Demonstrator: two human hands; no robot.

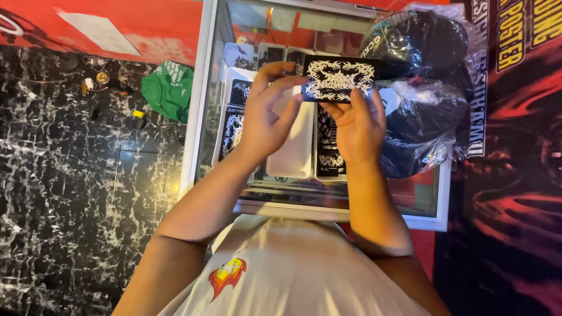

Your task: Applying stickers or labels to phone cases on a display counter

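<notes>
Sticker (338,79), black with a white spiky design, held up over the glass tabletop (205,117); left hand (266,120) pinches its left edge, right hand (358,126) grips it from below. White tray (295,146) underneath holds more stickers. Beyond, bagged black caps (421,70). Sorting looks unfinished.

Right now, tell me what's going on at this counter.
A person stands over a glass display case and holds a black sticker with a spiky white design up in both hands. The left hand pinches its left edge; the right hand supports it from below. A white tray with more black stickers sits on the glass underneath, and plastic-wrapped black caps lie to the right.
</notes>
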